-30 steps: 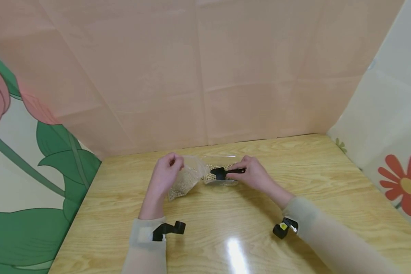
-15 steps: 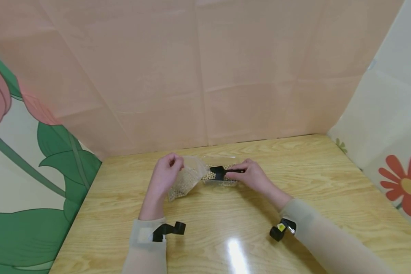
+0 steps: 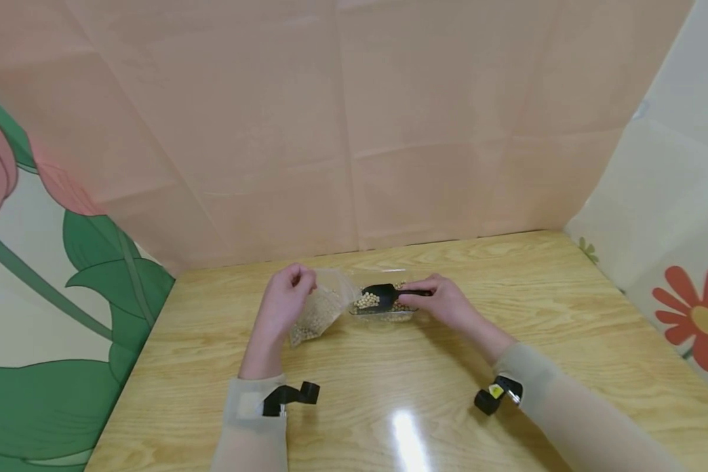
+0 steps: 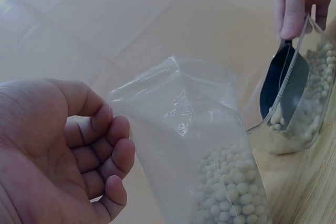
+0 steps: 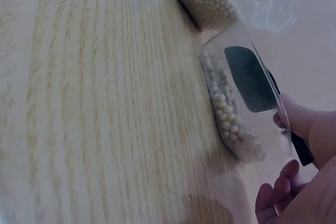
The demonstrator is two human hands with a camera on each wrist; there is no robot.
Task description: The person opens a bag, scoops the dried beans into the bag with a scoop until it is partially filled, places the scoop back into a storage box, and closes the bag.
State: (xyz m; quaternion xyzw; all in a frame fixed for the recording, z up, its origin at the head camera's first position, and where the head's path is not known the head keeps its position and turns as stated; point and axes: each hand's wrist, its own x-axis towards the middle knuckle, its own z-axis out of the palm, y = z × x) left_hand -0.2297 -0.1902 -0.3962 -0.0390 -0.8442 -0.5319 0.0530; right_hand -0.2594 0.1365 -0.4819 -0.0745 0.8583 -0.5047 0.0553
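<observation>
My left hand [image 3: 286,295] pinches the top corner of a clear plastic bag [image 4: 176,124] between thumb and index finger. Pale round beans [image 4: 231,190] fill the lower part of the bag, which rests on the table. To its right is a clear plastic box [image 5: 252,142] with more such beans [image 5: 227,118] inside. My right hand [image 3: 445,301] grips the handle of a black scoop [image 3: 379,297] over the box. A small heap of beans [image 3: 366,301] shows at the scoop's left end, close to the bag's mouth. Part of the scoop is seen through the box wall in both wrist views.
Everything stands on a light wood-grain table [image 3: 354,393], near its back edge. Behind it hangs a pink-beige sheet [image 3: 354,131]. Patterned panels with a red flower [image 3: 703,320] and green leaves [image 3: 120,282] flank the table.
The scoop has come up out of the beans, more of it now showing, and moved slightly right with my right hand. The box has slid a little right. My left hand and the bag look unmoved.
</observation>
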